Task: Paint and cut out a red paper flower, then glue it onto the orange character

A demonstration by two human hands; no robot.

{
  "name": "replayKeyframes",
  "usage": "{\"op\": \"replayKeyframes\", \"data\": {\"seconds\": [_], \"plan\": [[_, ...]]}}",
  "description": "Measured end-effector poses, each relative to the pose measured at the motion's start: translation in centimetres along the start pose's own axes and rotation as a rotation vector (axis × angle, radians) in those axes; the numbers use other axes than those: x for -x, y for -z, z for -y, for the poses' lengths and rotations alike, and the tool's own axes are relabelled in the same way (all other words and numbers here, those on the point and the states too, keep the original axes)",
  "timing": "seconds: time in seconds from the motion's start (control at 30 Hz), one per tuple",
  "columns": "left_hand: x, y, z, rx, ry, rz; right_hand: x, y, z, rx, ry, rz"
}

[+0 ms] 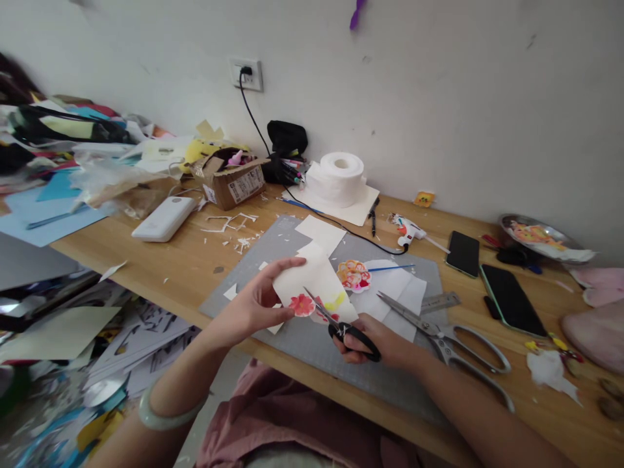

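Note:
Between the thumb and fingers of my left hand [258, 302] is a piece of white paper [312, 273] with red and yellow flowers painted along its lower edge. My right hand [373, 341] grips a small pair of scissors [358, 339] with black handles. Their blades lie across the paper's lower edge, between the red flower and the yellow patch. Just beyond the paper, a cut-out of orange and red flowers [354, 276] lies on white sheets next to a thin blue brush [390, 267]. Larger metal scissors [439, 331] rest to the right of my right hand.
A grey cutting mat [273, 250] lies under the work. Behind stand a paper roll [336, 175], a cardboard box [229, 175] and a white power bank [164, 219]. A corded glue gun [408, 229], two phones [463, 253] and a metal bowl [541, 237] are at right.

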State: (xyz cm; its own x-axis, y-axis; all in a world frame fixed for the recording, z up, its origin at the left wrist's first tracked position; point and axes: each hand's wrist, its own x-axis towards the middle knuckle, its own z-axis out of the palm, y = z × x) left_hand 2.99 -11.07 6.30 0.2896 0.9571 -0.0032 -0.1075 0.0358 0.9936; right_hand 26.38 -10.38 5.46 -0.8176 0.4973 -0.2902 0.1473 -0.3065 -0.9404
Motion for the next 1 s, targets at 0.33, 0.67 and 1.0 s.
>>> {"op": "replayKeyframes", "data": {"seconds": [0.33, 0.67, 1.0], "plan": [[-0.1, 0.1, -0.2, 0.048, -0.030, -0.050, -0.3, 0.0, -1.3, -0.018, 0.006, -0.090], [-0.2, 0.5, 0.1, -0.056, 0.002, 0.067, -0.3, -0.3, -0.6, -0.045, -0.010, -0.060], [-0.5, 1.0, -0.1, -0.054, -0.038, 0.092, -0.6, -0.2, -1.0, -0.067, 0.008, -0.062]]}}
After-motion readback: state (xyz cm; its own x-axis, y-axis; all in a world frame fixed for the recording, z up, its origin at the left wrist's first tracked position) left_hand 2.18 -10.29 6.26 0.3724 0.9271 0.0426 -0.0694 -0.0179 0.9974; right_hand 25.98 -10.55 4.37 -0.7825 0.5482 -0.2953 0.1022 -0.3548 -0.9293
